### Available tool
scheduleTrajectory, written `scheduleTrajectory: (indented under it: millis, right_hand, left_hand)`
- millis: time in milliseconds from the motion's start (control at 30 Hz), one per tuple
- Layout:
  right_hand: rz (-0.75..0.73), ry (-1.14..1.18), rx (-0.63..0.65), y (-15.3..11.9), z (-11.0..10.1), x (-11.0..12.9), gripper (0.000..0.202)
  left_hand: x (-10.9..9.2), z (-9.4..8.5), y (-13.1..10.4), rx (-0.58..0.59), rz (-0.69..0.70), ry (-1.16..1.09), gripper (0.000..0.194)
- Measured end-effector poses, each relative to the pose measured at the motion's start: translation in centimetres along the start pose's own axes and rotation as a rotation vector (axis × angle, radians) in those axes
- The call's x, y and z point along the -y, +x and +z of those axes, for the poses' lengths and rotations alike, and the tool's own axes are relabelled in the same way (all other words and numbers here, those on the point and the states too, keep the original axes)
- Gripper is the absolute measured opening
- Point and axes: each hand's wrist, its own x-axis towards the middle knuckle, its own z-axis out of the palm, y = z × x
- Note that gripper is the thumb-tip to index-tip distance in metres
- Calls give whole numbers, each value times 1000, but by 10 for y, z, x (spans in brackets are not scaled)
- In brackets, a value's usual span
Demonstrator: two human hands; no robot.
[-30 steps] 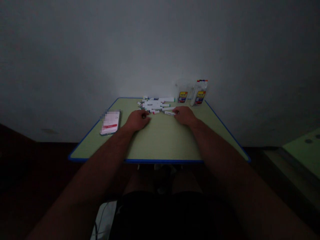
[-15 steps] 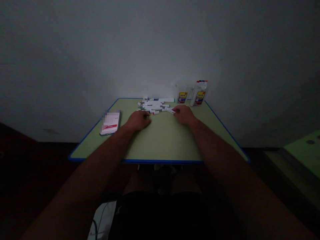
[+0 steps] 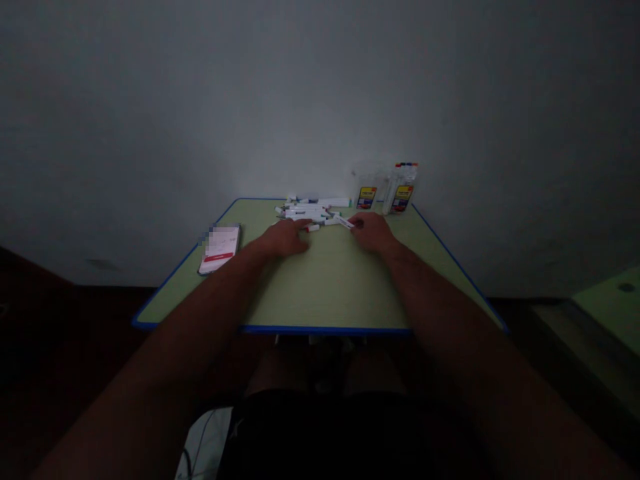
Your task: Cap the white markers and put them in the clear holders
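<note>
A pile of white markers [image 3: 305,209] with coloured ends lies toward the far side of the pale green table. My right hand [image 3: 371,230] is closed around one end of a white marker [image 3: 343,221], at the pile's right side. My left hand [image 3: 286,238] rests at the near left of the pile, its index finger stretched out and its thumb apart. By that fingertip lies a marker with a red end [image 3: 313,228]. Whether the left fingers touch a marker is hard to make out in the dim light.
Two clear plastic cases stand at the back right: one case [image 3: 367,197] looks see-through, the other case [image 3: 401,197] holds several markers. A phone [image 3: 220,248] with a lit screen lies at the left. The table [image 3: 325,293] has a blue edge and meets a grey wall [image 3: 320,100].
My left hand has shifted slightly right and its fingers have opened toward the pile. The right hand keeps the marker almost in place, turned a little. The view has shifted slightly.
</note>
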Motion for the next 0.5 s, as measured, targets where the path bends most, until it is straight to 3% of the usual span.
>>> scheduleTrajectory:
  millis: [500]
  right_hand:
    - [2,18,-43,-1,-3,-3,30]
  left_hand:
    - [1,11,-3,-163,35,-78,61]
